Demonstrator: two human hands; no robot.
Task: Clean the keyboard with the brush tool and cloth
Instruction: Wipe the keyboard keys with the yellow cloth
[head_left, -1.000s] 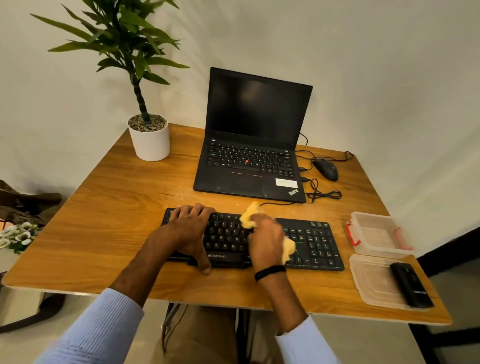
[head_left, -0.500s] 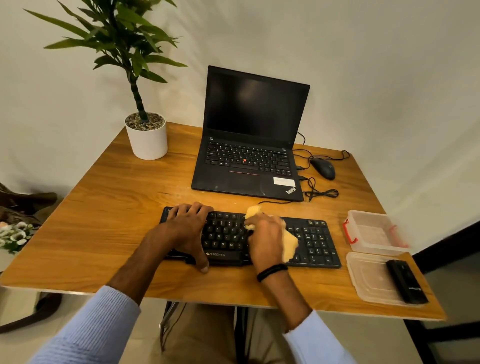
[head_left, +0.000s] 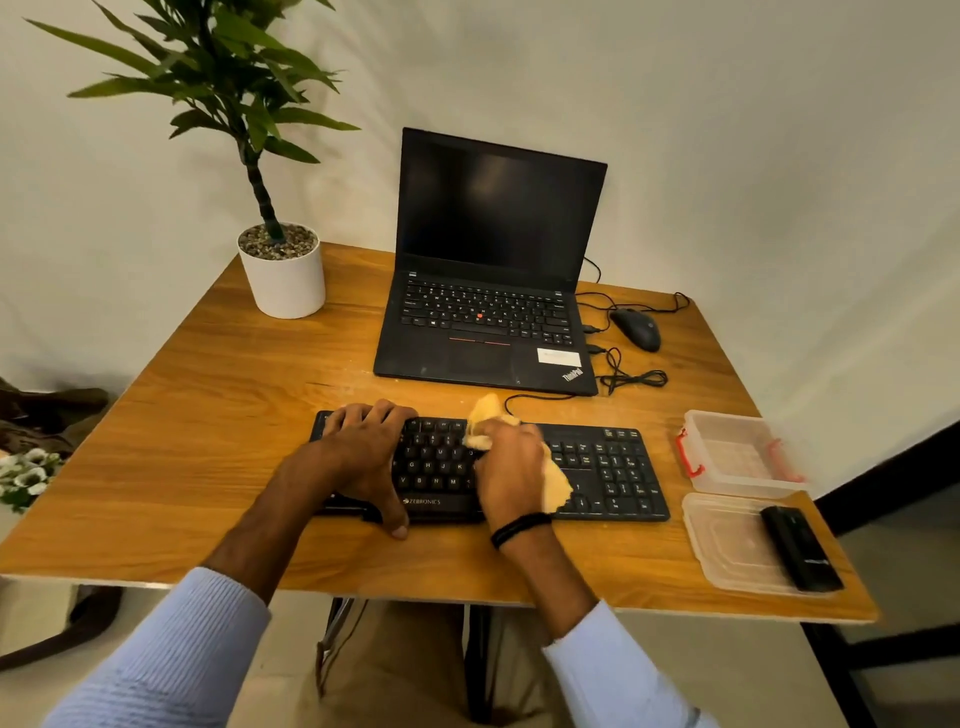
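The left hand (head_left: 363, 457) lies flat on the left end of the keyboard (head_left: 602, 467), likely pinning it to the table (head_left: 208, 441) against sliding. The right hand (head_left: 511, 473) clutches the bunched yellow cloth (head_left: 557, 486) on the middle keys.

Wiping the keyboard (head_left: 602, 467) with a cloth (head_left: 556, 486)

Mid-frame, our right hand (head_left: 511, 467) grips the yellow cloth on the keys; our left hand (head_left: 363, 452) rests left of it.
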